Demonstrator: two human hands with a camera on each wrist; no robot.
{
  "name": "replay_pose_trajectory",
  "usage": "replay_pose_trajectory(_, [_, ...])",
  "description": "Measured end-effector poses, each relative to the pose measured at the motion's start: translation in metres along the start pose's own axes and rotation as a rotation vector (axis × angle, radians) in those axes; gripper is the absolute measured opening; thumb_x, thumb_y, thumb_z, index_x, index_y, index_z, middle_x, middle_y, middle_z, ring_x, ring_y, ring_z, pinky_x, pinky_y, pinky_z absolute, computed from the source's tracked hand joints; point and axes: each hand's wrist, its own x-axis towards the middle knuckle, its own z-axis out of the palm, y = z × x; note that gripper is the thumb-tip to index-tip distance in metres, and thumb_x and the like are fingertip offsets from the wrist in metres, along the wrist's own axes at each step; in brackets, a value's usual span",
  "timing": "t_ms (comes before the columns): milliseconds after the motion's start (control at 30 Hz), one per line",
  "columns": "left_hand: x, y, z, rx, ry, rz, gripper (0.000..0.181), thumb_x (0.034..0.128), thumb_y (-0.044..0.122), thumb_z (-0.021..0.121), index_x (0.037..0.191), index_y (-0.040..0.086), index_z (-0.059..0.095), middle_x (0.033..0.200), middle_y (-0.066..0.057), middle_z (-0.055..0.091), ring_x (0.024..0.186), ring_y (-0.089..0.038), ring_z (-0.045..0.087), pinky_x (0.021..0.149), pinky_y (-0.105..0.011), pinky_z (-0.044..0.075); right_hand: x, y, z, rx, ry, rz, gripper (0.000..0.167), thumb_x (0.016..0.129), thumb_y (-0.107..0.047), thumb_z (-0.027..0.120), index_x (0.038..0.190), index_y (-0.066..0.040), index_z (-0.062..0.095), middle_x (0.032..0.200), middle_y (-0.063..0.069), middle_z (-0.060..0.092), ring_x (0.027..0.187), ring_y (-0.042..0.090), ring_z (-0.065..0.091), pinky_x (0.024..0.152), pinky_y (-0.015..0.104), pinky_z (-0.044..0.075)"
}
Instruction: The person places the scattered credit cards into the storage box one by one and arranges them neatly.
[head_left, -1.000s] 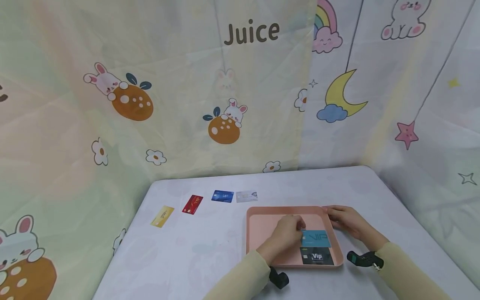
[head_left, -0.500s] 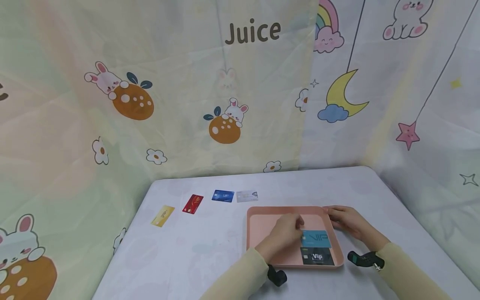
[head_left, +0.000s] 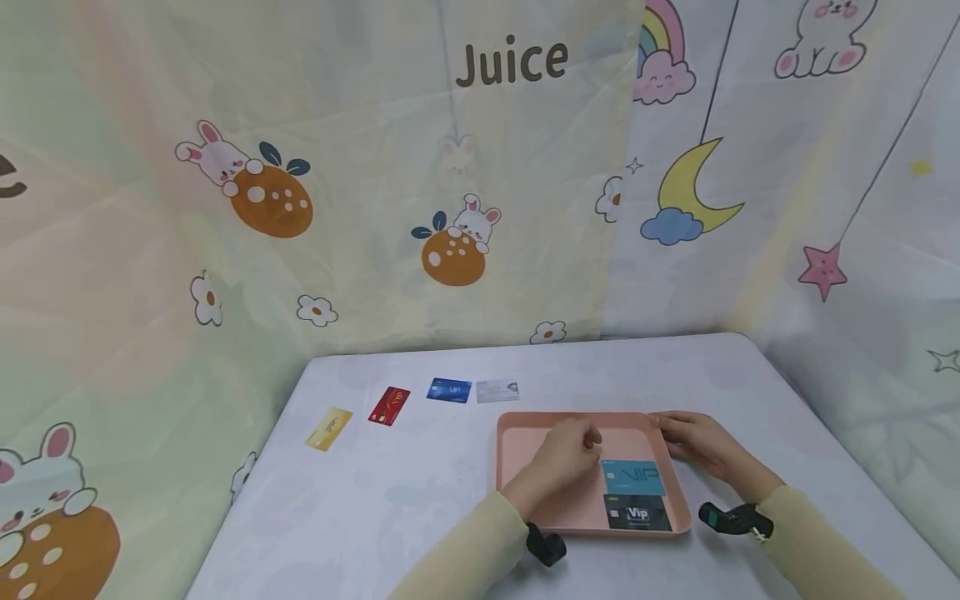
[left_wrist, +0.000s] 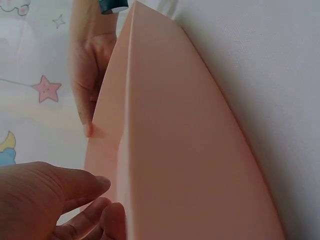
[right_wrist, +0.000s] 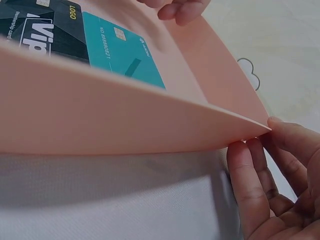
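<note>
Handling: pink tray (head_left: 626, 437) is presumably rigid plastic, light, smooth and not very fragile; its raised rim seems the best grip, thumb over the edge and fingers outside. Teal card (head_left: 633, 477) and black card (head_left: 637, 512) look thin, stiff and light, likely slippery when flat. Judged best hold: pinch by opposite edges, or raise a corner with a fingertip first.

Position: tray sits lower right of centre in the head frame, both cards flat in its right part, teal above black, edge to edge as far as visible. Left hand (head_left: 566, 454) is over the tray's middle, fingers loosely bent, thumb slightly apart from them, no object visible between; teal card lies just beside it, to its lower right in the frame. Right hand (head_left: 701, 446) is clamped on the tray's upper right corner, thumb at the rim, fingers below; teal card is to its lower left.

Gold card (head_left: 328, 428), red card (head_left: 389, 406), blue card (head_left: 449, 390) and silver card (head_left: 497, 391) lie left of centre to mid-frame, well apart from the right hand.
</note>
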Motion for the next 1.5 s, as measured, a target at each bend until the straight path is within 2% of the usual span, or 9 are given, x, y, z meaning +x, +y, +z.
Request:
replay_pose_trajectory(233, [-0.002,-0.006,-0.008,-0.048,0.01,-0.019,0.017,0.0941,0.016,0.074,0.11,0.018,0.071,0.098,0.009,0.064,0.085,-0.006,0.054,0.074,-0.019,0.052,0.0,-0.001,0.001,-0.004,-0.009,0.0,0.072,0.104,-0.045,0.06,0.149,0.01,0.045,0.15,0.03,0.051,0.121,0.021,0.064,0.093,0.028,0.059])
replay_pose_trajectory(400, [-0.002,-0.016,-0.02,-0.063,0.014,-0.038,0.018,0.095,0.018,0.073,0.113,0.017,0.07,0.1,0.007,0.064,0.086,-0.008,0.055,0.075,-0.021,0.053,0.001,0.0,0.0,-0.013,-0.002,0.011,0.075,0.103,-0.048,0.061,0.149,0.01,0.044,0.15,0.031,0.05,0.122,0.023,0.063,0.092,0.028,0.059])
replay_pose_trajectory(533, [-0.001,-0.024,-0.03,-0.052,0.029,-0.045,0.02,0.0946,0.017,0.072,0.114,0.016,0.071,0.101,0.005,0.064,0.086,-0.009,0.055,0.076,-0.023,0.052,0.001,0.0,0.0,-0.019,0.003,0.02,0.077,0.102,-0.049,0.061,0.149,0.009,0.044,0.151,0.031,0.049,0.124,0.026,0.063,0.092,0.028,0.059])
replay_pose_trajectory(667, [0.0,-0.032,-0.038,-0.002,0.068,-0.027,0.019,0.0922,0.016,0.074,0.111,0.014,0.072,0.1,0.002,0.067,0.087,-0.01,0.057,0.079,-0.024,0.053,0.002,0.0,-0.001,-0.019,0.004,0.027,0.078,0.101,-0.05,0.062,0.149,0.009,0.044,0.152,0.03,0.048,0.126,0.029,0.061,0.092,0.029,0.059])
replay_pose_trajectory(800, [0.0,-0.039,-0.044,0.035,0.088,-0.016,0.018,0.0908,0.016,0.075,0.109,0.014,0.073,0.099,0.002,0.069,0.086,-0.009,0.058,0.08,-0.024,0.053,0.002,0.0,-0.001,-0.01,0.003,0.028,0.074,0.103,-0.047,0.06,0.15,0.009,0.044,0.152,0.03,0.048,0.124,0.026,0.063,0.092,0.028,0.059])
replay_pose_trajectory(1033, [-0.003,-0.049,-0.054,-0.004,0.117,-0.013,0.02,0.0897,0.011,0.074,0.11,0.009,0.072,0.096,-0.001,0.068,0.085,-0.011,0.058,0.077,-0.025,0.053,0.002,0.0,-0.001,-0.003,0.0,0.021,0.073,0.103,-0.046,0.061,0.149,0.009,0.045,0.152,0.03,0.048,0.122,0.024,0.063,0.091,0.028,0.059])
replay_pose_trajectory(1167, [-0.006,-0.054,-0.061,-0.017,0.135,-0.026,0.02,0.0895,0.011,0.075,0.109,0.01,0.071,0.098,-0.001,0.069,0.088,-0.012,0.061,0.078,-0.026,0.055,0.003,0.0,-0.001,-0.006,-0.008,0.024,0.073,0.103,-0.046,0.06,0.149,0.009,0.044,0.152,0.031,0.047,0.124,0.027,0.062,0.092,0.029,0.059])
replay_pose_trajectory(1500, [-0.006,-0.065,-0.073,0.032,0.176,-0.088,0.019,0.0898,0.015,0.076,0.108,0.014,0.072,0.097,0.003,0.069,0.087,-0.009,0.062,0.077,-0.026,0.055,0.006,0.0,-0.003,-0.008,-0.005,0.042,0.081,0.101,-0.051,0.062,0.151,0.01,0.042,0.154,0.031,0.045,0.131,0.037,0.058,0.093,0.03,0.059])
